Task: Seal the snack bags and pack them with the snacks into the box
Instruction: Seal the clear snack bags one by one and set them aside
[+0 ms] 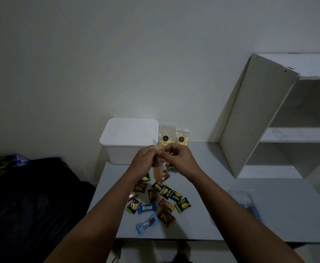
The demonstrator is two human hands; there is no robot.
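Observation:
My left hand (145,158) and my right hand (176,155) both pinch the top of a clear snack bag (158,172) with orange snacks, held upright above the table. Behind my hands stands a white box (128,137) with its lid on. Two clear bags of yellow snacks (166,136) lean against the wall to the right of the box. Several small wrapped snacks (159,202) in green, brown, blue and red wrappers lie scattered on the grey table (202,215) below my hands.
A white shelf unit (273,118) stands at the right on the table. A clear plastic item with blue parts (248,205) lies near my right forearm. A dark bed or bag (32,196) fills the space left of the table.

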